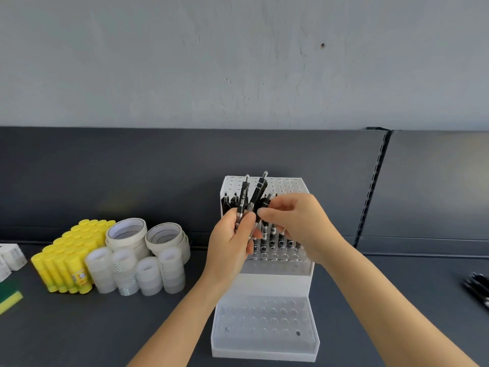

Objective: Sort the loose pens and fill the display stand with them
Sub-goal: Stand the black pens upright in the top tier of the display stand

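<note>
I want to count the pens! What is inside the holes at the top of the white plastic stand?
Slim black pens stand in the upper holes of the white plastic display stand. The left hand and right hand cover several holes.

Loose pens — blurred, cut off by the right edge.
</note>
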`<state>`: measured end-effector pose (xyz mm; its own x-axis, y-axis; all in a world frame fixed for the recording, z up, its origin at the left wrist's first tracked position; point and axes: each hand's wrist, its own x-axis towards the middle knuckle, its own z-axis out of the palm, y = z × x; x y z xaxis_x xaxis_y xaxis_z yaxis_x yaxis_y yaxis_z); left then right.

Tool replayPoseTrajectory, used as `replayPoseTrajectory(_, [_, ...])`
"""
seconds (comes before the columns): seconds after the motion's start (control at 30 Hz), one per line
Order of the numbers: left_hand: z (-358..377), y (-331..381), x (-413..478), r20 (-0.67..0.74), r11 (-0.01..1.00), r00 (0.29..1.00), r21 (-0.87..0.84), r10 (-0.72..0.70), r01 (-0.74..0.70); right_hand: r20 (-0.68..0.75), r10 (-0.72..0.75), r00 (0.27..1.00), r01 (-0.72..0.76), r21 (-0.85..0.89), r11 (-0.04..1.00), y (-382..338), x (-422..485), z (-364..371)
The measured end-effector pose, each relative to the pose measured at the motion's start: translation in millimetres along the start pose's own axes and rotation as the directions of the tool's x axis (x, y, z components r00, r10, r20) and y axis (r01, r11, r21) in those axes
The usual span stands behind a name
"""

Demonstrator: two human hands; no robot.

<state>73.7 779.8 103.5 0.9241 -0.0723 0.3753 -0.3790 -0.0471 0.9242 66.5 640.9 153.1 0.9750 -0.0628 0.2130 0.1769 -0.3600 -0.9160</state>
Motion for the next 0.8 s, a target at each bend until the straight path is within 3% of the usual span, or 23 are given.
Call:
replayPoseTrajectory(0.13, [6.8, -2.4, 2.0, -0.001, 1.0, 1.0, 0.008, -0.001, 0.001, -0.03, 0.016, 0.999, -0.016, 0.021, 1.0, 3.1, -1.9, -6.4])
replayPoseTrajectory(0.23, [4.2, -6.8, 4.7, -0.061, 0.998, 0.998, 0.062, 0.021, -0.017, -0.141, -0.027, 0.99, 0.029, 0.013, 1.0, -1.4, -0.1, -18.7])
replayPoseTrajectory(0.37, [-3.3, -11.1, 5.1, -0.113, 0.983, 0.99, 0.172, 0.081, -0.061, -0.28, -0.192, 0.941, 0.125, -0.242, 0.962, -9.0, 6.0, -32.3])
replayPoseTrajectory(0.47, [-5.3, -9.6, 4.7, -0.15, 0.986, 0.986, 0.16, 0.076, -0.051, -0.28, -0.238, 0.93, 0.111, -0.402, 0.909, -5.1, 12.5, -27.0])
replayPoseTrajectory(0.8, [-6.9, -11.5, 7.6, -0.161, 0.987, 0.986, 0.157, 0.039, -0.014, -0.189, -0.152, 0.97, 0.027, -0.537, 0.843, 23.1, 30.9, -4.6])
